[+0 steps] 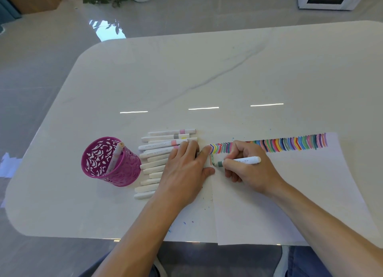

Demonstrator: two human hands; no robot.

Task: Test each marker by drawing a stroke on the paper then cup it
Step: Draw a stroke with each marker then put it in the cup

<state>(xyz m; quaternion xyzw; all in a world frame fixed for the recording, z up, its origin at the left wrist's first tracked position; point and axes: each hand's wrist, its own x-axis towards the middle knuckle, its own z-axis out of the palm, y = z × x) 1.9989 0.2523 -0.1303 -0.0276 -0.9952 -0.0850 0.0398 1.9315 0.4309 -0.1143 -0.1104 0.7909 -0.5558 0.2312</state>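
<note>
**Green marker (241, 160) touching the paper (290, 194)**

Fingers (229, 164) of the right hand (248, 169) pinch it near the tip. Its long axis runs almost level, with the tip pointing left at the sheet's left edge. The left hand (184, 169) lies flat with straight fingers, over the row of markers (157, 150). The magenta pen cup (109, 162) stands beyond.

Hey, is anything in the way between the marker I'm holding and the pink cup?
Yes: your left hand and the row of loose markers lie between the marker in your right hand and the cup.
</note>
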